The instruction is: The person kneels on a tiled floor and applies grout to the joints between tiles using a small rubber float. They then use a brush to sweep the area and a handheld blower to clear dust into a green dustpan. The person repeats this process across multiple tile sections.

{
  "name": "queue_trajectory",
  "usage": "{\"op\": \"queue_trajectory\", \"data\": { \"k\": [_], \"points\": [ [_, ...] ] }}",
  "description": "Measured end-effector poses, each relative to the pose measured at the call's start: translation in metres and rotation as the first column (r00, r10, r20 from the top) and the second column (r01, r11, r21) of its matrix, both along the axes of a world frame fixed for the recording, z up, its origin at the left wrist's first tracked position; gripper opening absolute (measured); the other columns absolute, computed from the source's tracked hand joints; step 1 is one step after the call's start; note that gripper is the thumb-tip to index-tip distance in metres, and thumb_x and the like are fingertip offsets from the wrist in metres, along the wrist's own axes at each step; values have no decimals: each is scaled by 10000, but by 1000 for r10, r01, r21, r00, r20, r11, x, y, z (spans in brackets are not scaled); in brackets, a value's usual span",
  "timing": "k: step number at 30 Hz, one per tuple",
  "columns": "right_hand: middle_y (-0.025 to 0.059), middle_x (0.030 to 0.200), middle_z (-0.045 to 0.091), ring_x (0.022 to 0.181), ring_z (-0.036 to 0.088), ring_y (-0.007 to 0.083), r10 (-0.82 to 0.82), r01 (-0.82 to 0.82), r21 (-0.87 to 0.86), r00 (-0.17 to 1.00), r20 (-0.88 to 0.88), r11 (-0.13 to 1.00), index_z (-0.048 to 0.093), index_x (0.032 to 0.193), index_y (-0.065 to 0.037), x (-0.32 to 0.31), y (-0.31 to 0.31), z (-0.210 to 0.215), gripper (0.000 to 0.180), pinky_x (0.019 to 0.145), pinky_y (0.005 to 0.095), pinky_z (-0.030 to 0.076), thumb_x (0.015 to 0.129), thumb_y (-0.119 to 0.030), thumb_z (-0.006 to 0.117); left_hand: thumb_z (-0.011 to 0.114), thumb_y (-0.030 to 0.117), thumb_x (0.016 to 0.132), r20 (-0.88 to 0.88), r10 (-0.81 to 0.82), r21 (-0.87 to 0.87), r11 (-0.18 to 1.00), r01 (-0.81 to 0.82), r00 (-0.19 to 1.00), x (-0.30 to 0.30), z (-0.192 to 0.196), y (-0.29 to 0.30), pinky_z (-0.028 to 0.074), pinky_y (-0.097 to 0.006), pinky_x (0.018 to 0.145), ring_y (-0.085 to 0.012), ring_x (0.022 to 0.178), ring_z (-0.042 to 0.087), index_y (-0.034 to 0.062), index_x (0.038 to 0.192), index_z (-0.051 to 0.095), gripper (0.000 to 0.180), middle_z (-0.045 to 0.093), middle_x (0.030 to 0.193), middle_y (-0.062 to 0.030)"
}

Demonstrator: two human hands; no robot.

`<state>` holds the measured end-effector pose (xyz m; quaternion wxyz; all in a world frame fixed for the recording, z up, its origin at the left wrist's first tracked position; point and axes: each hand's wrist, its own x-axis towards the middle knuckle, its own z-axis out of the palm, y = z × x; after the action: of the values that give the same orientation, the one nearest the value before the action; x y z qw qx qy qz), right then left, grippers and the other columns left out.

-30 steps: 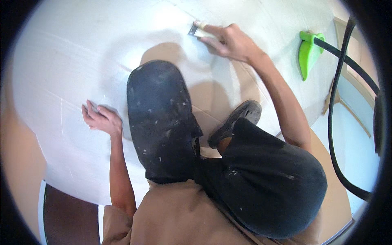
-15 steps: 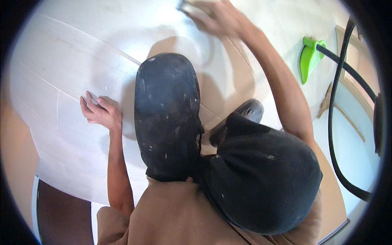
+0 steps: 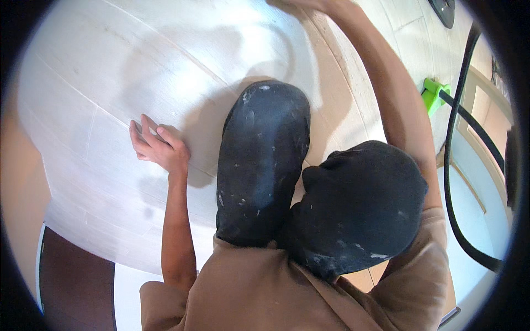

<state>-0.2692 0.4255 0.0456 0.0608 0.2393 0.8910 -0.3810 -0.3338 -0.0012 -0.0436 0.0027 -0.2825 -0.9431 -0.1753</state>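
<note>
At the top edge, my right hand (image 3: 312,3) reaches far ahead over the pale wood-look floor (image 3: 182,49), and its fingers are mostly cut off by the picture's rim. A small greyish thing showed at those fingertips half a second ago; what it is stays unclear. My left hand (image 3: 161,144) is off to the left of my raised knee, palm partly turned up, its fingers loosely bent and apart with nothing in them. Whether it touches the floor, I cannot tell. My dark trouser legs (image 3: 265,165), flecked with white marks, fill the middle.
A bright green plastic piece (image 3: 432,91) with a black handle lies at the right. A black cable (image 3: 448,160) loops down the right side. A dark object (image 3: 443,12) shows at the upper right, and a dark brown panel (image 3: 77,281) at the lower left.
My right hand has slid further up, nearly out of the picture. The view has shifted, so my legs and left hand appear further right. My right shoe is now hidden behind my knee.
</note>
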Motion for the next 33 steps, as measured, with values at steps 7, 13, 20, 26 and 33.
{"op": "queue_trajectory", "data": {
  "k": [7, 13, 20, 26, 33],
  "points": [
    [203, 858, 742, 720, 707, 288, 24, -24, 23, 1000, 1, 999, 718, 1077, 18, -8, -6, -19, 410, 718, 440, 565, 1060, -356, 550, 443, 251, 1033, 2, 10, -33, 999, -10, 1000, -6, 1, -11, 182, -555, 1139, -367, 1452, 303, 44, 1493, 493, 506, 342, 1570, -225],
    [275, 1008, 728, 912, 727, 345, -26, 26, 22, 999, 20, 999, 700, 1119, 28, -67, 3, 3, 449, 818, 442, 569, 1054, -375, 512, 466, 246, 1022, -37, 17, 2, 1000, -17, 999, -5, -4, -6, 223, -528, 1127, -390, 1442, 337, 26, 1476, 513, 507, 379, 1552, -242],
    [181, 931, 757, 731, 703, 229, -146, 177, 215, 978, -150, 960, 646, 1387, -65, 62, 5, -18, 563, 738, 423, 581, 1012, -484, 622, 451, 227, 1021, -69, 5, -69, 998, -10, 998, -9, -3, -14, 203, -546, 1159, -384, 1451, 334, 30, 1493, 489, 513, 369, 1558, -248],
    [261, 669, 616, 662, 687, 336, -445, 437, 93, 851, 278, 895, 528, 1391, 10, 268, -66, 55, 593, 649, 479, 511, 992, -406, 668, 461, 330, 1039, -37, 42, -73, 996, -45, 998, -15, -6, -20, 180, -551, 1181, -370, 1468, 314, 90, 1508, 488, 528, 347, 1583, -206],
    [299, 792, 670, 743, 679, 453, -461, 428, 184, 861, 216, 885, 547, 1372, -7, 384, -139, 28, 497, 706, 491, 533, 980, -286, 674, 448, 330, 1033, -101, 38, -98, 994, -48, 994, -26, -26, -20, 179, -550, 1178, -319, 1446, 358, 93, 1495, 505, 522, 370, 1565, -175]
  ]
}}
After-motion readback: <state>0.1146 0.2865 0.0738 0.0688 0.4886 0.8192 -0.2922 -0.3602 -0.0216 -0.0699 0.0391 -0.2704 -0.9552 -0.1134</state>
